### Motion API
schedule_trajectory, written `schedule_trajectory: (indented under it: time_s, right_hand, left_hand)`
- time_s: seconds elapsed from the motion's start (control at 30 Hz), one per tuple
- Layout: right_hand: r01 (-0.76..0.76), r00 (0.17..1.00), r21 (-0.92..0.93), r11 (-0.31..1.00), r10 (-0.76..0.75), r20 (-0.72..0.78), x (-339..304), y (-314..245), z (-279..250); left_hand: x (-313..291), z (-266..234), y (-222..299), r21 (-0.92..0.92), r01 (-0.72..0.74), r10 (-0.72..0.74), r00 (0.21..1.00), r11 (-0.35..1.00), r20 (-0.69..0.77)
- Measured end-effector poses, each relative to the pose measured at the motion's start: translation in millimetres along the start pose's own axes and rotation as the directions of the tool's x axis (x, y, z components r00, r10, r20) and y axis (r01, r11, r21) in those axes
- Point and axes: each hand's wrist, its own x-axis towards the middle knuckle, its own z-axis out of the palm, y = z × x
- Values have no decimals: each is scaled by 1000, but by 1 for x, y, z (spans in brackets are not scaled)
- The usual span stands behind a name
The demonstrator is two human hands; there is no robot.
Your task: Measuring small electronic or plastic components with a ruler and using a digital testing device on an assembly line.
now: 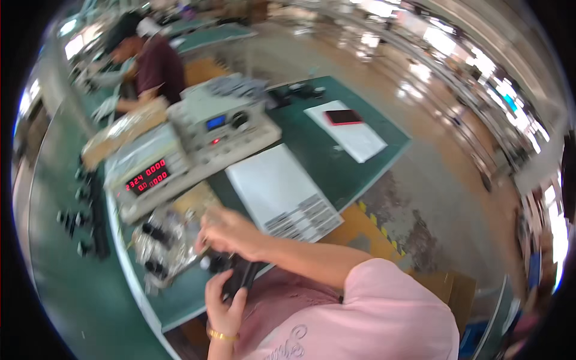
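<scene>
black parts: a bunch of small black bits (84, 225) sits on the long green table (60, 288) at the far left.
wrapped pack: a brown pack (123, 135) in shiny clear wrap lies across the top of the number box (147, 174), which glows red.
other person: someone in a dark red shirt (159, 72) sits past the boxes, head down.
clear bags: crinkly see-through bags (180, 255) lie by the number box, with black bits among them; i cannot tell if those are inside or on top.
screen box: a pale box (219, 123) has a little blue screen and a black knob, with grey stuff on top.
left hand: the left hand (225, 306) pinches a black block (245, 276) close to the pink shirt.
right hand: the right hand (231, 233) is curled just above the block and hides part of the bags; it is blurry, so i cannot tell if it holds anything.
papers: a big white sheet (270, 186) lies past the right arm; a smaller one (363, 144) has a phone (343, 117) on it.
brown box: a cardboard box (459, 294) stands low on the right; i cannot see what is in it.
</scene>
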Motion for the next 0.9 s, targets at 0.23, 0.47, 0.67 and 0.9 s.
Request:
schedule_trajectory:
  time_s: [0.23,0.47,0.67,0.9]
  right_hand:
    - [-190,973,-183,964,160,-168,-79,-1,-35]
    - [-122,971,-730,673,-72,-229,-70,16,-42]
    - [-210,962,-930,302,-107,-251,-45,38,-86]
    - [-281,960,-950,136,38,-278,-22,40,-78]
  left_hand:
    - [-62,104,36,33,64,-62,996,997,-69]
    - [-64,112,34,263,0,31,993,965,-114]
    - [-56,113,38,324,4,43,989,946,-138]
    - [-51,109,31,354,18,44,985,935,-168]
